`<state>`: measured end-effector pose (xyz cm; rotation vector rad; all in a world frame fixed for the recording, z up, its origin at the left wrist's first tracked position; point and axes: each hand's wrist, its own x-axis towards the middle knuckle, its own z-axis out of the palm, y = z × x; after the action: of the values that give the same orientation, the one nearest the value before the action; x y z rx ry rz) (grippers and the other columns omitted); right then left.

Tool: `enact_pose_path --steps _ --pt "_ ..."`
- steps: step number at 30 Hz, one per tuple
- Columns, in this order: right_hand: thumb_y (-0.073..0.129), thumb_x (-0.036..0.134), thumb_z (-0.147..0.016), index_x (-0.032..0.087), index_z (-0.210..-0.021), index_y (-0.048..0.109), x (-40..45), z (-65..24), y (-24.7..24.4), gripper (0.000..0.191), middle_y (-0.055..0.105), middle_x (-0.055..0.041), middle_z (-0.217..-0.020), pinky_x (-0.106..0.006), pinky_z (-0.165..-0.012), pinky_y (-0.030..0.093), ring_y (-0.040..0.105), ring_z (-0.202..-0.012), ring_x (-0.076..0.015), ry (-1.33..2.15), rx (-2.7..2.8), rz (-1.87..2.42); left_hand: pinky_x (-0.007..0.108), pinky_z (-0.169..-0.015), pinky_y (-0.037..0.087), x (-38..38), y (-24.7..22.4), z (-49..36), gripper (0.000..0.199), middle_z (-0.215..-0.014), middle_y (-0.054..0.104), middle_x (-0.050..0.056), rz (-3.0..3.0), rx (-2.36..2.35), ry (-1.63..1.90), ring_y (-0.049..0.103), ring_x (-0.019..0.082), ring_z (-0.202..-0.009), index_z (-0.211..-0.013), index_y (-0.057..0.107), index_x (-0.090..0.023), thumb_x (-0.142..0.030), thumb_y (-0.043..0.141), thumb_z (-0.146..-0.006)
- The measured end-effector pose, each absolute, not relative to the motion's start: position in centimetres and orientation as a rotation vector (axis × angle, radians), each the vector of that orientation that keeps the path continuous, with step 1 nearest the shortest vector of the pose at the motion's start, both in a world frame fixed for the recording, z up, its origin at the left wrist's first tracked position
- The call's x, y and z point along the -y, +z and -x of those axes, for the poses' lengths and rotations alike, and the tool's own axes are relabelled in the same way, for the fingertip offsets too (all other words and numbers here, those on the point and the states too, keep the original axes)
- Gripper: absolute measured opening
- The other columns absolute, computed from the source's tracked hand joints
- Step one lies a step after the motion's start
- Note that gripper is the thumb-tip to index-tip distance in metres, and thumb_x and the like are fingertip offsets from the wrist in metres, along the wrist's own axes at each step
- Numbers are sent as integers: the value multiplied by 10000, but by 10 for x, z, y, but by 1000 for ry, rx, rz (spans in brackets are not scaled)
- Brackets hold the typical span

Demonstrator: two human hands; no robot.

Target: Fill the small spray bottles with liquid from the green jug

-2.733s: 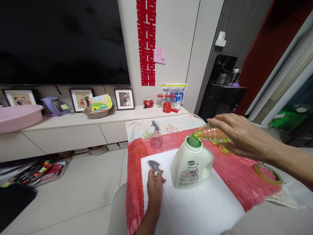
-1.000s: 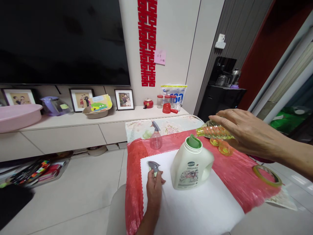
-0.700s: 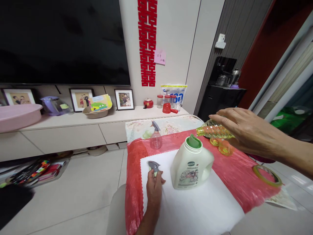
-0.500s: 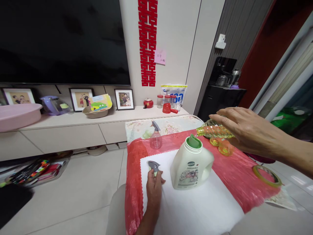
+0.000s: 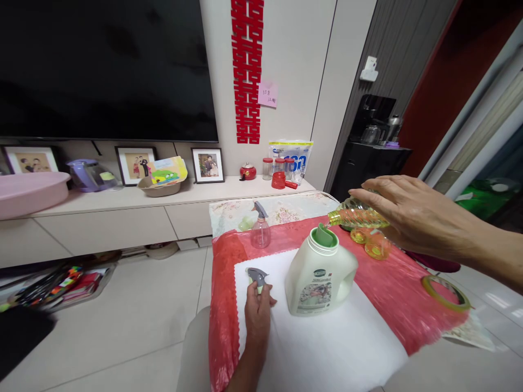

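Note:
Pinched in my left hand (image 5: 258,318) is a grey spray trigger head (image 5: 257,276), held low over the white cloth. My right hand (image 5: 412,212) grips a ribbed yellow-tinted bottle (image 5: 354,219), tipped nearly level with its mouth pointing left. That mouth sits at the green spout (image 5: 326,236) of a pale green laundry detergent jug (image 5: 316,272), and clear liquid shows between them. The jug stands upright and uncapped on the white cloth (image 5: 322,348). Part of the ribbed bottle is hidden behind my fingers.
A clear pinkish spray bottle (image 5: 260,234) with a grey head stands behind, on red plastic sheeting (image 5: 229,272). Orange-yellow round pieces (image 5: 376,249) lie right of the jug. A tape roll (image 5: 446,293) rests near the right edge. Jars (image 5: 267,170) stand on the low cabinet.
Almost nothing differs. My right hand and the ribbed bottle have shifted very slightly; my left hand and the jug stay in place.

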<state>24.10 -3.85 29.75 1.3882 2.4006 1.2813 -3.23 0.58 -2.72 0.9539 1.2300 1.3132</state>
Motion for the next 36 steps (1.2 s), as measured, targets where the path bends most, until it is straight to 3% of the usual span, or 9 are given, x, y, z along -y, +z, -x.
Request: enact_pose_path --steps 9,27,36 --pt "566 146 -855 193 -1407 440 39 -239 300 568 532 -110 -1282 -378 -925 422 501 -1163 -261 1329 -2342 -1371 371 -702 552 -6 -29 32 612 -926 745 93 -939 -1227 1321 654 174 -648 -1138 542 -164 -662 634 -794" --pt "411 185 -911 202 -1370 503 35 -238 300 468 550 -112 -1256 -398 -955 421 499 -1169 -263 1404 -2386 -1321 357 -653 559 -7 -25 32 648 -905 748 81 -910 -1240 1329 663 174 -619 -1105 568 -166 -686 671 -733" --pt "421 141 -905 194 -1364 510 36 -237 304 471 542 -120 -1271 -403 -961 427 496 -1175 -270 1468 -2366 -1254 348 -660 563 -6 -27 32 585 -907 744 77 -929 -1225 1342 660 167 -627 -1105 563 -169 -641 662 -775"
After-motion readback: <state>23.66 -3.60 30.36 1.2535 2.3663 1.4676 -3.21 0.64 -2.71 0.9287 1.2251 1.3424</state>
